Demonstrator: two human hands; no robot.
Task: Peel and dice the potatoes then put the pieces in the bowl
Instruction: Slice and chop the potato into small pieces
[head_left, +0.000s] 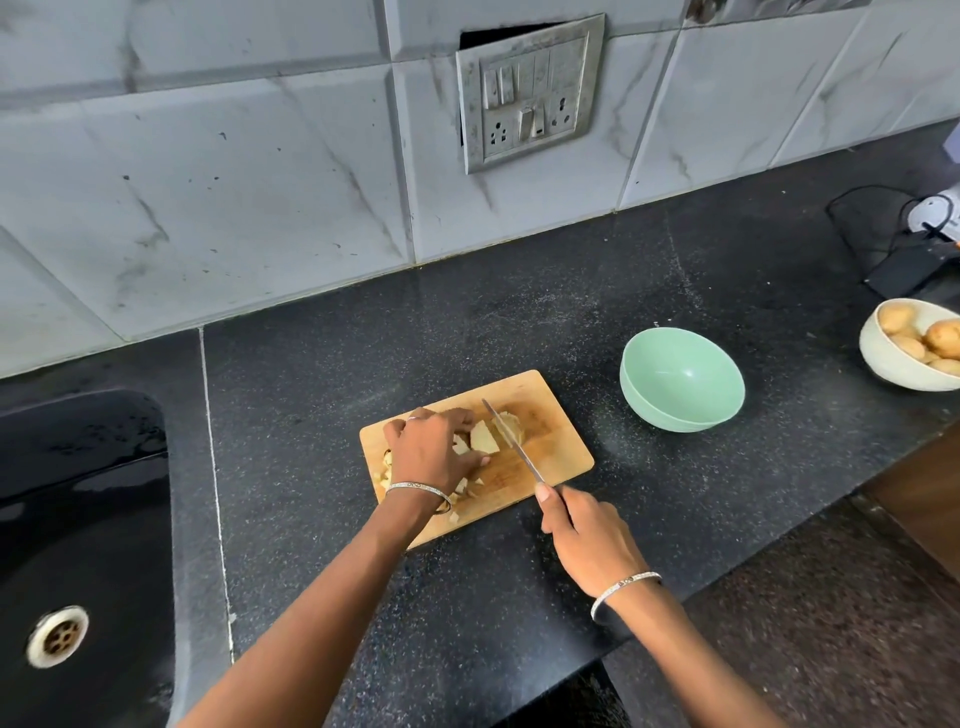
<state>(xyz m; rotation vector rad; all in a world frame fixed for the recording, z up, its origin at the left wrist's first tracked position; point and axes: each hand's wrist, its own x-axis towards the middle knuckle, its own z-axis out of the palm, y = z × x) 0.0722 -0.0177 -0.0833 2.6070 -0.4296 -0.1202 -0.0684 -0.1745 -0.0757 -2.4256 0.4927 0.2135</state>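
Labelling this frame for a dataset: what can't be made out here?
Head view only:
Some pale potato pieces: hidden under the left hand.
Steel knife handle: wrapped inside the right hand.
Cream bowl of whole potatoes: cut off by the right edge.

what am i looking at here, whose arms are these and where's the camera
There is no machine here: these are a person's two bare arms, filmed by one wide-angle camera worn on their head, looking down at a dark counter. The right hand holds a knife in its grip, the blade laid across a peeled potato on a wooden cutting board. The left hand curls over the potato to steady it; diced bits lie around. Right of the board stands an empty green bowl; further right, a white bowl of whole potatoes. A black sink lies on the left.
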